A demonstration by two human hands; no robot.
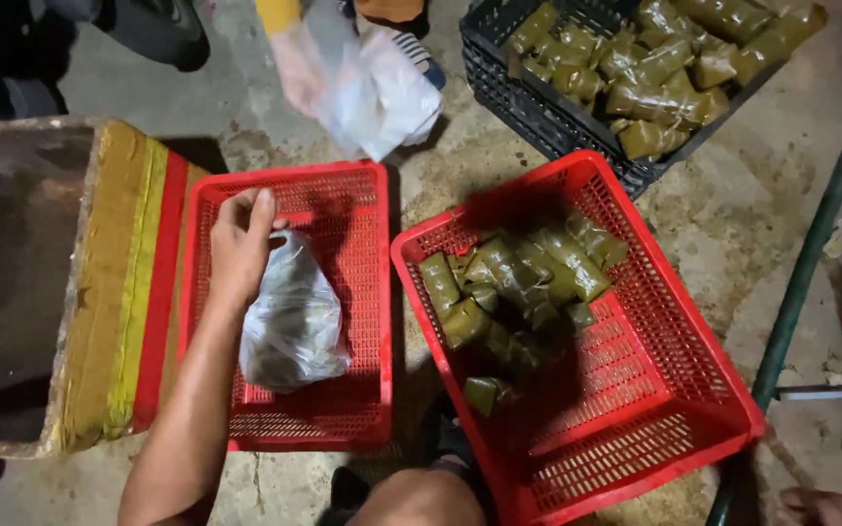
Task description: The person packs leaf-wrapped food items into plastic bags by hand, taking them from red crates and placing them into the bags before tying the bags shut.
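My left hand [239,245] reaches from the lower left and pinches the top of a clear plastic bag [292,326] filled with dark green wrapped parcels. The bag rests inside the left red plastic basket [353,390]. To its right, a second red basket [655,390] sits at an angle and holds a pile of green leaf-wrapped parcels [514,282] at its far end. My right hand is out of sight.
A black crate [528,112] at the top right is full of leaf-wrapped parcels [655,68]. Another person's hand [296,68] holds a white plastic bag [382,93] at the top. A worn yellow-and-red edged box [119,292] stands left; a green pipe [811,253] runs down the right.
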